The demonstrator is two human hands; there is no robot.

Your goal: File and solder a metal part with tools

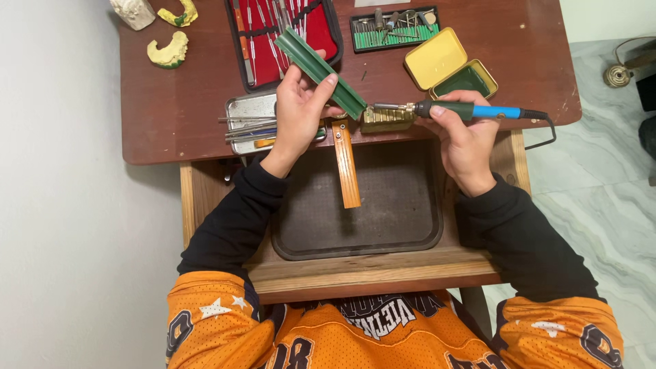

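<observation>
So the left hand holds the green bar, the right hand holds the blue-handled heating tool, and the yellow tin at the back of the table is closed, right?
Not quite. The head view shows the yellow tin lying open, its lid flipped back beside the base. The rest holds: the left hand grips the green bar, and the right hand holds the blue-handled heating tool, its tip near the bar's lower end.

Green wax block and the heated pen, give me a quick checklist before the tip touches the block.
1. Left hand grips green wax block firmly: ok.
2. Right hand holds heated pen by its handle, away from the metal tip: ok.
3. Tip lined up with the block's near end: ok.
4. Cord free, not snagged: cannot tell.
5. Tray beneath to catch drips: ok.
6. Tip hot: cannot tell.
</observation>
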